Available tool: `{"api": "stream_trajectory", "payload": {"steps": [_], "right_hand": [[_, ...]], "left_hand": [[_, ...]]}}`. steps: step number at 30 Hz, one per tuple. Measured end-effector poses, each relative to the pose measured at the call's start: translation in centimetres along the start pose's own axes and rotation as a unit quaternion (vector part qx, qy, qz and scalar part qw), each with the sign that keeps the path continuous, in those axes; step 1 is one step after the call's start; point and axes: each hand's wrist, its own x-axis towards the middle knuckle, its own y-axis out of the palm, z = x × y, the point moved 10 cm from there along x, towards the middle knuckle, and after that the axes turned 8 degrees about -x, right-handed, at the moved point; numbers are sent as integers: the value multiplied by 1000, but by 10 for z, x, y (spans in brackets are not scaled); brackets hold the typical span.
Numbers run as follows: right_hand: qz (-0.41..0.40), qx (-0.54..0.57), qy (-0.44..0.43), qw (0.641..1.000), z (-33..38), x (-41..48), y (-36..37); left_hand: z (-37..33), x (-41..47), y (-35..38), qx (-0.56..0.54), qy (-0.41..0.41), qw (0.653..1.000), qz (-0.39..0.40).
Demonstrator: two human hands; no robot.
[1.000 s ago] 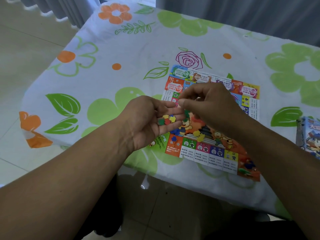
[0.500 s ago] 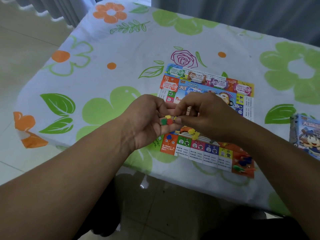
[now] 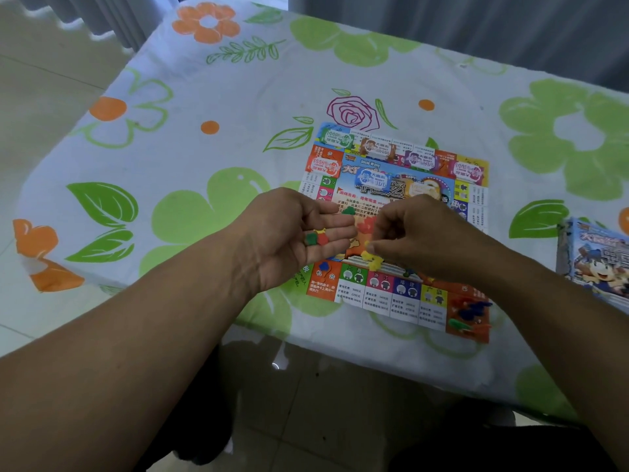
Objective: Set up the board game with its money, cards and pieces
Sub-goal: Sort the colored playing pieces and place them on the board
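Note:
A small colourful game board (image 3: pixel 381 294) lies flat on the flowered tablecloth, with stacks of play money (image 3: pixel 371 180) along its far side. My left hand (image 3: pixel 292 233) is held palm up over the board's left edge and cups a few small plastic pieces (image 3: pixel 316 237), green, red and yellow. My right hand (image 3: pixel 418 240) hovers over the board's middle with its fingers pinched on a tiny piece. Yellow pieces (image 3: pixel 370 258) lie on the board just below its fingertips. More blue, red and green pieces (image 3: pixel 468 310) sit on the near right corner.
The game's blue box (image 3: pixel 595 260) rests at the right edge of the view. The table's near edge (image 3: pixel 340 356) runs just below the board, with tiled floor under it. Curtains hang behind the table.
My right hand has drawn away from my left palm, to the right and down over the board. The camera has tilted a little, so the board sits lower in view.

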Motion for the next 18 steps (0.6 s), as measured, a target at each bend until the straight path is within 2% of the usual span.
{"api": "stream_trajectory", "payload": {"steps": [4, 13, 18], "right_hand": [[21, -32, 25, 999, -10, -1, 8], [48, -6, 66, 997, -20, -1, 12], [32, -23, 58, 998, -17, 0, 6]], "left_hand": [[0, 0, 3, -1, 0, 1000, 4], [-3, 2, 1, -3, 7, 1000, 3], [-13, 1, -6, -28, 40, 999, -15]]}}
